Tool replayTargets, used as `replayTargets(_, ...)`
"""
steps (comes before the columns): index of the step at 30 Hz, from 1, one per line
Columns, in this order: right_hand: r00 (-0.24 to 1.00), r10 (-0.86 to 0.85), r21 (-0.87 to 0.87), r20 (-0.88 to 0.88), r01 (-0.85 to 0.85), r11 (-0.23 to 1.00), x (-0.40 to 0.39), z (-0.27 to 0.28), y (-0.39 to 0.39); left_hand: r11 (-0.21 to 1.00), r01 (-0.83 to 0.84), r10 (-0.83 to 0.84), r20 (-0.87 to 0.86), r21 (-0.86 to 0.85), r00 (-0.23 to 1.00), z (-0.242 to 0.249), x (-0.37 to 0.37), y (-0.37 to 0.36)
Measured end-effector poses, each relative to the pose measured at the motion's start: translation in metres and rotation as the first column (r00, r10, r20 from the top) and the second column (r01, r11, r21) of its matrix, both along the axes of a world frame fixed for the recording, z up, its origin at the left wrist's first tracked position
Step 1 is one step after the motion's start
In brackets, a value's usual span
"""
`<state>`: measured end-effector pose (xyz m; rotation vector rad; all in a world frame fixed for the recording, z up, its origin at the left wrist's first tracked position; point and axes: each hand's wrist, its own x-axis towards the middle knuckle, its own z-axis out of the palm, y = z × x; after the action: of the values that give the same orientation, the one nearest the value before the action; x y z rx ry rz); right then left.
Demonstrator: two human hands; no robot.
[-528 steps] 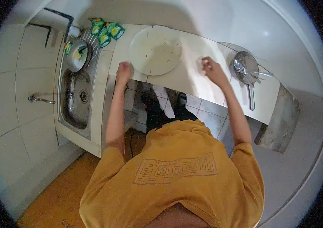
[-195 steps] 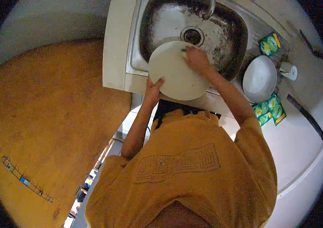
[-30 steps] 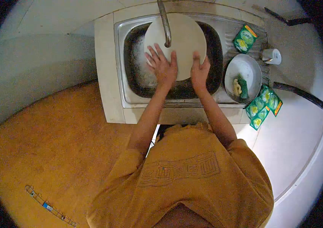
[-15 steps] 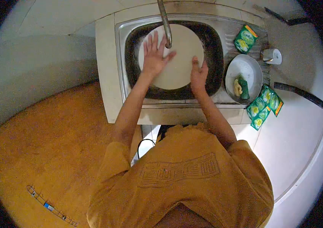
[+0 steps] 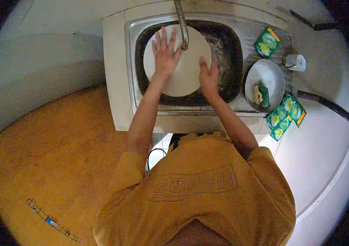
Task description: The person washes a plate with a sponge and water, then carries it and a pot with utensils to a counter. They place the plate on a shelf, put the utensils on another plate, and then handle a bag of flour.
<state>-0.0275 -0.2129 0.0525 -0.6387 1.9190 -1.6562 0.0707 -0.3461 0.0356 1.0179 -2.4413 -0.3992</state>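
Note:
A large round white plate (image 5: 188, 76) is held over the sink basin (image 5: 234, 65), beneath the tap (image 5: 184, 35). My left hand (image 5: 166, 57) lies on the plate's left part, open, with its fingers spread. At the right edge, my right hand (image 5: 209, 80) grips the rim, thumb on top and the other fingers mostly hidden below. To the right of the basin, an oval white dish (image 5: 263, 71) stands on the drainer and holds a green scouring pad (image 5: 264, 96) and a pale yellowish piece (image 5: 257, 95).
A green Sunlight packet (image 5: 268, 43) lies on the ridged drainer, near a white cup (image 5: 295, 62). More green packets (image 5: 283, 115) rest by the counter's right edge. Dark curved bars (image 5: 324, 102) jut in from the right. A wire hook rack (image 5: 51, 222) shows at lower left.
The plate has shifted left in the basin, baring more of the basin's right side. My right hand has moved left with it, while my left hand has slid slightly up the surface.

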Motion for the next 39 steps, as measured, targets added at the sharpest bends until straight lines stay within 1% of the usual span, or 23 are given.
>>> replayTargets(4,0.991,-0.020,0.004,0.132,0.019,1.000,0.004,0.009,-0.002,0.999,0.015,-0.018,0.063,0.045,0.998,0.011,0.003,0.006)
replayTargets(8,0.996,-0.052,0.025,0.076,0.050,0.998,-0.008,0.016,-0.003,0.974,0.184,-0.209,0.205,0.133,0.956,0.028,0.010,0.054)
replayTargets(10,0.997,-0.067,0.066,0.024,0.065,0.996,-0.013,0.025,-0.002,0.974,0.180,-0.208,0.223,0.140,0.952,0.037,0.018,0.061)
replayTargets(12,0.989,-0.019,-0.008,0.147,0.021,1.000,-0.016,0.028,0.000,0.974,0.169,-0.201,0.237,0.148,0.951,0.037,0.024,0.060)
replayTargets(15,0.995,0.021,-0.016,0.100,-0.020,1.000,-0.026,0.018,0.002,0.996,0.059,-0.071,0.224,0.060,0.972,0.024,0.038,0.046)
replayTargets(18,0.997,-0.078,-0.065,0.008,0.078,0.995,-0.033,0.011,0.003,0.963,-0.267,0.259,0.165,0.028,0.952,0.007,0.057,0.028)
replayTargets(19,0.997,-0.077,-0.066,0.006,0.077,0.995,-0.036,0.013,0.005,0.963,-0.267,0.259,0.163,0.028,0.952,0.000,0.061,0.022)
replayTargets(20,0.995,-0.045,-0.098,0.093,0.054,0.994,-0.039,0.015,0.007,0.823,-0.316,0.421,-0.133,0.472,0.897,-0.009,0.065,0.018)
replayTargets(21,0.984,-0.011,-0.133,0.178,0.036,0.990,-0.041,0.017,0.009,0.555,-0.149,0.641,-0.306,0.818,0.704,-0.004,0.063,0.016)
replayTargets(22,0.984,-0.013,-0.134,0.177,0.037,0.990,-0.042,0.016,0.010,0.308,0.183,0.731,-0.355,0.934,0.583,0.004,0.064,0.018)
replayTargets(23,0.978,-0.018,-0.132,0.206,0.045,0.990,-0.041,0.013,0.010,0.309,0.184,0.730,-0.357,0.933,0.583,0.006,0.063,0.022)
replayTargets(25,0.972,-0.019,-0.134,0.233,0.051,0.990,-0.043,0.015,0.006,0.255,0.397,0.740,-0.442,0.882,0.507,0.008,0.060,0.029)
replayTargets(27,0.992,0.063,0.065,0.105,-0.070,0.995,-0.048,0.019,0.005,0.267,0.370,0.769,-0.429,0.890,0.475,0.013,0.063,0.037)
replayTargets(28,0.993,0.061,0.066,0.102,-0.068,0.996,-0.048,0.019,0.004,0.275,0.343,0.796,-0.413,0.898,0.443,0.016,0.063,0.042)
replayTargets(30,0.925,0.190,0.256,-0.329,-0.106,0.961,-0.046,0.021,-0.002,0.299,0.271,0.828,-0.390,0.915,0.403,0.018,0.064,0.048)
replayTargets(31,0.925,0.191,0.254,-0.330,-0.107,0.961,-0.045,0.022,-0.005,0.320,0.194,0.857,-0.370,0.928,0.359,0.018,0.065,0.050)
replayTargets(32,0.713,0.278,0.322,-0.643,-0.078,0.944,-0.042,0.023,-0.009,0.321,0.193,0.857,-0.371,0.927,0.358,0.018,0.066,0.051)
replayTargets(33,0.394,0.352,0.373,-0.849,-0.025,0.928,-0.037,0.025,-0.012,0.348,0.201,0.844,-0.400,0.916,0.357,0.022,0.067,0.053)
replayTargets(34,0.395,0.355,0.374,-0.847,-0.031,0.927,-0.026,0.023,-0.016,0.375,0.208,0.832,-0.427,0.903,0.355,0.028,0.068,0.056)
replayTargets(35,0.423,0.437,0.402,-0.794,-0.174,0.899,-0.009,0.018,-0.021,0.376,0.204,0.833,-0.426,0.904,0.352,0.034,0.068,0.060)
replayTargets(36,0.436,0.516,0.414,-0.737,-0.311,0.855,0.005,0.017,-0.028,0.394,0.125,0.827,-0.410,0.911,0.384,0.041,0.065,0.063)
replayTargets(37,0.435,0.514,0.412,-0.739,-0.312,0.856,0.014,0.020,-0.039,0.411,0.047,0.821,-0.392,0.911,0.415,0.044,0.061,0.066)
replayTargets(39,0.363,0.498,0.241,-0.787,-0.562,0.791,0.023,0.022,-0.068,0.446,0.118,0.786,-0.451,0.887,0.423,0.035,0.057,0.073)
